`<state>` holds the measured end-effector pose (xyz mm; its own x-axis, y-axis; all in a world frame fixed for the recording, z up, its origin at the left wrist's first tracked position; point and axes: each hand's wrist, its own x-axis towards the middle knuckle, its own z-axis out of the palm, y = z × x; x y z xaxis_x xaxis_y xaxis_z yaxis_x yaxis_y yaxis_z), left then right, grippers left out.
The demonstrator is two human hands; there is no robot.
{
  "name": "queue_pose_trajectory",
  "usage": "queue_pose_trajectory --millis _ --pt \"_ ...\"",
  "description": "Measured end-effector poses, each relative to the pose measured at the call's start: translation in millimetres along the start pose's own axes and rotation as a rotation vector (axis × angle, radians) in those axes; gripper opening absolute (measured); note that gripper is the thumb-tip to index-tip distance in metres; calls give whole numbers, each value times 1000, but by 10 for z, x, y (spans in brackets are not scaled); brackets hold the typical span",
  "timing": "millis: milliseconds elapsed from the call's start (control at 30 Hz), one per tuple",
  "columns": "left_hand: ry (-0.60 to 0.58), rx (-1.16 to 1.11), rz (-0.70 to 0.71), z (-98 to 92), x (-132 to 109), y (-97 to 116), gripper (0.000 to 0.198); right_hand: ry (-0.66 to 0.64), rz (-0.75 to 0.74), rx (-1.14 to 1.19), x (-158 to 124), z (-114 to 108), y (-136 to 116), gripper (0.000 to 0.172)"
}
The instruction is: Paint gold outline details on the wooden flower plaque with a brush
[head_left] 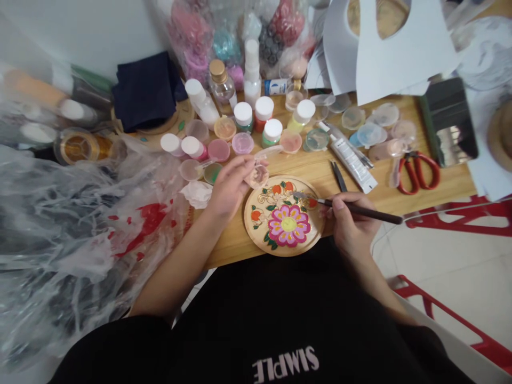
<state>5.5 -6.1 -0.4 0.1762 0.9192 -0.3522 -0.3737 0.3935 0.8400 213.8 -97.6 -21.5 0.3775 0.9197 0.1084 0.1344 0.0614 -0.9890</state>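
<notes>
Between the fingers of my left hand (234, 184) is a small clear plastic cup (259, 176) with pale pinkish contents, its lid flipped up. My right hand (352, 218) grips a palette knife (360, 209) with a dark handle. Its thin metal tip points left, above the upper part of a round wooden board (256, 239). On that board is a pink and purple flower (288, 225) with a yellow centre, plus orange fruits, green leaves and gold outlines. The cup is at the board's upper left edge. Whether the tip touches the board I cannot tell.
Behind the board stand several lidded paint jars (264, 114) and small cups (218, 150). To the right lie tweezers (338, 176), a white tube (352, 162), red-handled pliers (418, 172) and a phone (450, 122). Crumpled plastic sheeting (80, 256) covers the left side.
</notes>
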Motion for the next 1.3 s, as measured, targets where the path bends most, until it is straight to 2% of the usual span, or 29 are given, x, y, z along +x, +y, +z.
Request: queue_pose_trajectory --millis 333,600,1300 --pt "6 -23 -12 2 3 13 19 -20 0 38 5 -4 5 5" --pt "15 -27 -17 12 -4 17 19 -6 90 93 -10 2 -30 5" --pt "40 -19 -18 -8 6 -7 17 9 70 117 0 6 -28 8"
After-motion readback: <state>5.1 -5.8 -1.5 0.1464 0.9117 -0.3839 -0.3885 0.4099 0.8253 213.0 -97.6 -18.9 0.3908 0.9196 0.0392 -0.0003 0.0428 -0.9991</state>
